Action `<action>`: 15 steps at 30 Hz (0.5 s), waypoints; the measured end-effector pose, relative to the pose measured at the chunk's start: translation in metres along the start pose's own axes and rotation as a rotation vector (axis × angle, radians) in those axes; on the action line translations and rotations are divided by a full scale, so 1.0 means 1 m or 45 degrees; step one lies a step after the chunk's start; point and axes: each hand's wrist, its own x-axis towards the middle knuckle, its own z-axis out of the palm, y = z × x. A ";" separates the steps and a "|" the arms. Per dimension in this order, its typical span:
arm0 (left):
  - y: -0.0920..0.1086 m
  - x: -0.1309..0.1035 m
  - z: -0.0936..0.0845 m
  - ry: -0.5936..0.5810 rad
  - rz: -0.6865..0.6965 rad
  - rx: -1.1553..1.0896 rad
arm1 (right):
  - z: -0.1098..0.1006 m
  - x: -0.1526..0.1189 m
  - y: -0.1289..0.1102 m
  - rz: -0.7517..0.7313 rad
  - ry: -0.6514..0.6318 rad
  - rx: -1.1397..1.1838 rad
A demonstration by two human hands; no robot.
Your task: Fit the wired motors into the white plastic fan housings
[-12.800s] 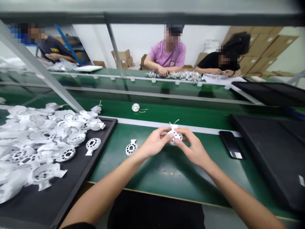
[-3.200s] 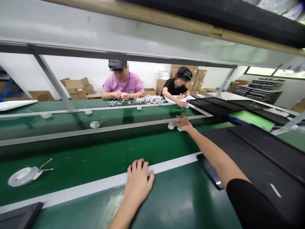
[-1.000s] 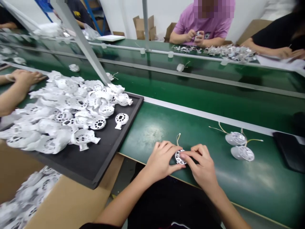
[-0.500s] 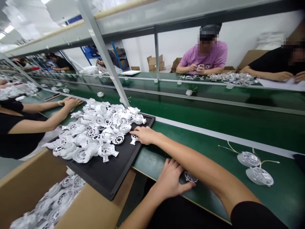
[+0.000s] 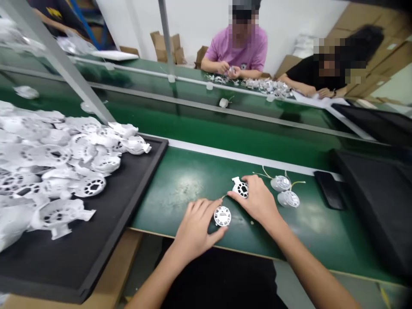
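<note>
Round unit: a small white disc (image 5: 222, 216), face up, with dark slots ringing its rim and a narrow grey piece across its middle; it sits between the thumb and fingers of your left hand (image 5: 198, 227), near the front edge of the green table (image 5: 183, 165).
Its wire: a thin, pale yellowish lead (image 5: 224, 196) shows just beyond your fingertips, partly hidden.
Slotted cover: a flat white ring (image 5: 240, 189) with dark openings around a larger central one, gripped at its edge by your right hand (image 5: 259, 201), beyond the disc and apart from it.
Cover's tab: points away and leftward.
</note>
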 end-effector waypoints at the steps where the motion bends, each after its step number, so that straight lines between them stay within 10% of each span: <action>1: -0.001 0.000 0.001 0.007 -0.005 0.006 | -0.005 -0.009 0.005 -0.019 -0.053 0.044; 5: -0.002 -0.001 0.001 0.010 -0.044 -0.026 | -0.026 -0.034 0.014 -0.098 -0.290 0.251; 15: 0.003 0.001 -0.003 -0.027 -0.088 -0.070 | -0.032 -0.033 0.011 0.081 -0.149 0.475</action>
